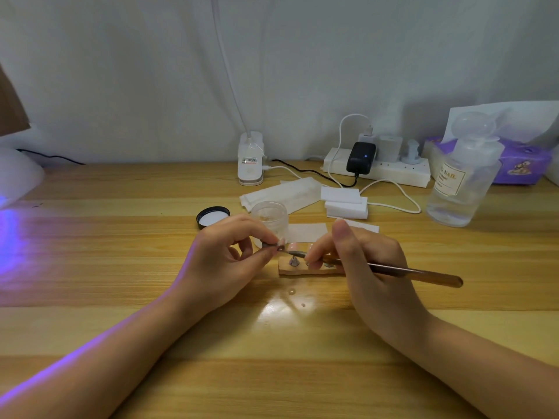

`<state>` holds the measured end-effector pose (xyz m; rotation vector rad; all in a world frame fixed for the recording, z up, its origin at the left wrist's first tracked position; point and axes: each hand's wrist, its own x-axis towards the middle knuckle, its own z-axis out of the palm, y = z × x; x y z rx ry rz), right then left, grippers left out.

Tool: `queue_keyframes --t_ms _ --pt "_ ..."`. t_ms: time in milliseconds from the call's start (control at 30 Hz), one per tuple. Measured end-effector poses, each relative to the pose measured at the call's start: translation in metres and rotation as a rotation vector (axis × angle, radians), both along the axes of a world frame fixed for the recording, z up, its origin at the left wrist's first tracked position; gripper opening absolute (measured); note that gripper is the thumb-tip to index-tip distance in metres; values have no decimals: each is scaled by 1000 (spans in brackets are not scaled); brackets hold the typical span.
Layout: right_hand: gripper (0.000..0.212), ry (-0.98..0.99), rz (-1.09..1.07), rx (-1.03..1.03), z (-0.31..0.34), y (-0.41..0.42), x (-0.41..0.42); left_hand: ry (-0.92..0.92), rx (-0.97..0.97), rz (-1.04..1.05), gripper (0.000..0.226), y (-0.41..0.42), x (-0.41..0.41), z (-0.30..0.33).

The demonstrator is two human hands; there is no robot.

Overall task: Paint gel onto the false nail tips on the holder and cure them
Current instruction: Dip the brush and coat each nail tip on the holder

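1. Tan rectangular holder block (286,269) lies on the wooden table (121,267), directly under both sets of fingertips.
2. Left hand (223,261) pinches a small metal stand with a false nail tip (273,245) between thumb and curled fingers.
3. Right hand (363,261) fingers clamp a slim gold-handled brush (417,273); its tip meets the pinched nail.
4. Clear open gel jar (269,214) stands just beyond the left fingertips.

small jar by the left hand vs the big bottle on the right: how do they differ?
The small jar is short and open, its black lid lying beside it; the big bottle is tall and capped with a domed top. The bottle carries a printed label; none shows on the jar. The jar sits mid-table behind the left hand, the bottle far right. Both are clear.
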<state>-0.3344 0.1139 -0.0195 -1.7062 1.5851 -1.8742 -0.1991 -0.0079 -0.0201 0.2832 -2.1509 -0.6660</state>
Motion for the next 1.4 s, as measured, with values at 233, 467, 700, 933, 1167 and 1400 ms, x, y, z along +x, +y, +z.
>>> queue_keyframes --t_ms 233,467,700,933,1167,1400 --pt "42 -73 -14 -3 2 1 -1 0 12 14 10 1 0 1" --pt "43 -53 35 28 -1 1 0 -9 14 26 16 -1 -1 0" --pt "42 -89 6 -6 1 1 -1 -4 4 22 10 0 0 0" --pt "45 19 14 9 0 1 -2 -21 11 43 18 0 -1 -1" --pt "51 -19 13 -109 4 3 -3 60 8 17 9 1 -2 0" --pt "13 119 -75 -60 7 1 -8 49 -29 -35 16 -1 -1 -1"
